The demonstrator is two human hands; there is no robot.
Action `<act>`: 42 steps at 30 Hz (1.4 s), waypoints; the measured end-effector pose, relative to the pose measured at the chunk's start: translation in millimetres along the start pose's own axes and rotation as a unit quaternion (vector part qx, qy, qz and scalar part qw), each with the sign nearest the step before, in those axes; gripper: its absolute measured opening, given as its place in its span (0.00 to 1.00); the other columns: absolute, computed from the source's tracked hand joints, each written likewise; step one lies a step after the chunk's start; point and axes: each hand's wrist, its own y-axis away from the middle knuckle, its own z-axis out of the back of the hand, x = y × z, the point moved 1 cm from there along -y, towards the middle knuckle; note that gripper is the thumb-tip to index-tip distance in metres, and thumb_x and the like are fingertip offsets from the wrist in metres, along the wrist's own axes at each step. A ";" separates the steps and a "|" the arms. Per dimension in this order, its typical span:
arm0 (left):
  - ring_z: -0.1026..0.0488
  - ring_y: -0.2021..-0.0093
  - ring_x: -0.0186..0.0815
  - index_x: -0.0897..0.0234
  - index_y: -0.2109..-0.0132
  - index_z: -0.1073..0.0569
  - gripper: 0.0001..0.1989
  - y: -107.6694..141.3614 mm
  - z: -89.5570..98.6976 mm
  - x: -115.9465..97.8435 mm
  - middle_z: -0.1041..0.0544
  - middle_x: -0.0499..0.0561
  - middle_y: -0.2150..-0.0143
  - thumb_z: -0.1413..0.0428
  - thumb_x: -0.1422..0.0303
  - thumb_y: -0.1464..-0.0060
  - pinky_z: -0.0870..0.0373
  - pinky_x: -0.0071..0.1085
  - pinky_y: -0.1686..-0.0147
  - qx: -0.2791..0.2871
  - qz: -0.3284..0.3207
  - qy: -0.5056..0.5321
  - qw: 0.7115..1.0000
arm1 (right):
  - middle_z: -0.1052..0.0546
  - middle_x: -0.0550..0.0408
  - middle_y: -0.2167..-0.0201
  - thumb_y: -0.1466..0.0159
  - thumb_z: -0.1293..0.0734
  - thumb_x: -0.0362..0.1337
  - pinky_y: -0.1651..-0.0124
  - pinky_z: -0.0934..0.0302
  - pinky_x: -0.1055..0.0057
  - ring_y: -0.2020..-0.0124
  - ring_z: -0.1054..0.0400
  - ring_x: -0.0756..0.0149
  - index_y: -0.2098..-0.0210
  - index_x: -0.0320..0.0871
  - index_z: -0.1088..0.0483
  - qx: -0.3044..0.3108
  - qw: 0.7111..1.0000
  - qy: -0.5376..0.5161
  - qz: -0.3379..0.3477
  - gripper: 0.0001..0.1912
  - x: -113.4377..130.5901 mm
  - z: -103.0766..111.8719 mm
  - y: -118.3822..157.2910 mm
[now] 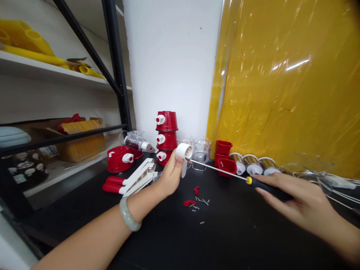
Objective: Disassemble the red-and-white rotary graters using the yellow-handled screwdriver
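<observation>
My left hand, with a pale bangle on its wrist, is closed around a white plastic part with a round, hollow end. In my right hand is a long screwdriver with a black handle and a yellow collar. Its shaft points left, and the tip reaches the white part just below the round end; whether a screw sits there is too small to tell. On the black table below lie several loose screws and small red plastic pieces.
Red bases stand stacked at the back, with another red base to their left. White handles with red grips lie at left. Clear cups, red hoppers and grater drums line the back. A shelf rack borders the left.
</observation>
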 end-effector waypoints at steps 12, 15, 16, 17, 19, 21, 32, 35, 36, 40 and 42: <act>0.29 0.53 0.40 0.63 0.34 0.39 0.35 -1.2 -0.9 -4.5 0.27 0.59 0.45 0.55 0.45 0.39 0.35 0.37 0.47 0.008 -0.019 -0.025 0.999 | 0.18 0.51 0.61 0.37 0.31 0.32 0.63 0.29 0.70 0.64 0.22 0.61 0.49 0.45 0.28 0.003 1.000 -0.002 0.011 0.16 0.6 -0.1 -1.6; 0.29 0.52 0.41 0.62 0.34 0.39 0.34 -1.0 -0.4 -3.1 0.26 0.59 0.47 0.55 0.46 0.38 0.36 0.37 0.47 0.003 -0.018 -0.022 1.000 | 0.18 0.51 0.61 0.37 0.32 0.32 0.63 0.29 0.70 0.64 0.22 0.61 0.49 0.45 0.29 0.002 1.000 0.000 0.014 0.16 1.8 -0.2 -2.4; 0.29 0.52 0.41 0.62 0.34 0.39 0.33 -0.9 -0.2 -2.5 0.26 0.58 0.48 0.54 0.46 0.38 0.36 0.37 0.47 0.002 -0.017 -0.020 1.000 | 0.18 0.50 0.61 0.36 0.32 0.32 0.63 0.29 0.70 0.65 0.22 0.61 0.49 0.45 0.29 0.002 1.000 0.001 0.016 0.16 2.2 -0.4 -2.4; 0.29 0.52 0.40 0.62 0.34 0.39 0.33 -0.8 -0.1 -2.0 0.25 0.58 0.49 0.54 0.46 0.38 0.36 0.36 0.47 0.003 -0.016 -0.019 1.000 | 0.18 0.50 0.61 0.36 0.32 0.32 0.63 0.29 0.70 0.65 0.22 0.61 0.49 0.45 0.29 0.002 1.000 0.002 0.017 0.16 2.6 -0.6 -2.4; 0.29 0.53 0.40 0.61 0.34 0.39 0.34 -0.6 -0.2 -1.5 0.25 0.57 0.50 0.54 0.46 0.39 0.35 0.37 0.48 0.004 -0.015 -0.021 1.000 | 0.18 0.51 0.61 0.36 0.32 0.32 0.63 0.29 0.70 0.64 0.22 0.62 0.48 0.46 0.29 0.005 1.000 0.005 0.017 0.16 2.8 -1.2 -1.8; 0.29 0.54 0.39 0.61 0.34 0.40 0.34 -0.7 -0.3 -1.3 0.26 0.58 0.48 0.55 0.45 0.38 0.35 0.37 0.48 0.007 -0.016 -0.030 0.999 | 0.18 0.51 0.61 0.36 0.32 0.32 0.63 0.29 0.70 0.64 0.22 0.61 0.48 0.46 0.29 0.007 1.000 0.007 0.015 0.16 2.2 -1.6 -1.0; 0.40 0.35 0.46 0.61 0.32 0.45 0.30 -4.7 4.4 5.8 0.34 0.61 0.37 0.61 0.50 0.34 0.44 0.46 0.36 0.027 -0.095 -0.108 0.989 | 0.18 0.52 0.61 0.37 0.32 0.33 0.64 0.29 0.69 0.63 0.22 0.60 0.48 0.48 0.28 0.014 1.000 -0.004 0.000 0.17 1.7 -1.0 -1.3; 0.40 0.35 0.45 0.60 0.32 0.46 0.28 -6.4 8.3 5.3 0.38 0.60 0.34 0.59 0.54 0.33 0.44 0.46 0.36 0.020 -0.149 -0.145 0.978 | 0.18 0.55 0.61 0.38 0.30 0.33 0.63 0.28 0.70 0.64 0.22 0.62 0.50 0.50 0.27 0.015 0.999 -0.033 -0.032 0.16 0.5 -2.2 -1.8; 0.40 0.35 0.45 0.59 0.31 0.47 0.27 -6.9 9.8 4.8 0.39 0.60 0.33 0.59 0.55 0.33 0.44 0.45 0.36 0.017 -0.167 -0.157 0.973 | 0.18 0.56 0.62 0.38 0.30 0.34 0.63 0.29 0.70 0.64 0.22 0.62 0.51 0.51 0.26 0.016 0.998 -0.046 -0.046 0.16 -0.3 -2.2 -2.4; 0.38 0.36 0.45 0.58 0.31 0.49 0.27 -8.0 15.1 1.5 0.39 0.61 0.34 0.57 0.57 0.33 0.40 0.45 0.37 0.014 -0.220 -0.197 0.955 | 0.20 0.56 0.63 0.42 0.27 0.39 0.59 0.29 0.68 0.62 0.24 0.62 0.57 0.55 0.21 0.007 0.983 -0.122 -0.140 0.12 -5.6 0.7 -6.6; 0.38 0.37 0.46 0.58 0.31 0.50 0.27 -7.7 16.1 0.0 0.39 0.61 0.35 0.57 0.57 0.33 0.40 0.46 0.38 0.020 -0.237 -0.212 0.948 | 0.22 0.55 0.61 0.46 0.24 0.42 0.59 0.29 0.69 0.61 0.25 0.62 0.61 0.56 0.20 -0.011 0.951 -0.197 -0.236 0.12 -8.8 2.3 -8.5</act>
